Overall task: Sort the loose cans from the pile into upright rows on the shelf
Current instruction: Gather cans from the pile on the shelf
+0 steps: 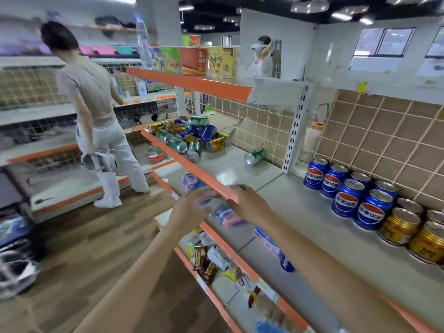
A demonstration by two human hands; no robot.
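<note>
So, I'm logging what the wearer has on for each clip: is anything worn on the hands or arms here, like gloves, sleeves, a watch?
Nothing shows. The left hand and right hand are bare, with no gloves or rings that can be made out, though the left is motion-blurred. Both forearms are uncovered as far as the frame edge: no sleeves, watch, bands, cables or markings visible.

Seven blue cans [349, 188] stand upright on the shelf [300, 212], with at least four gold cans [408, 234] upright beside them at the frame edge. One green can [255, 156] lies alone. The pile [189, 135] holds over a dozen cans, too tangled to count exactly.
</note>
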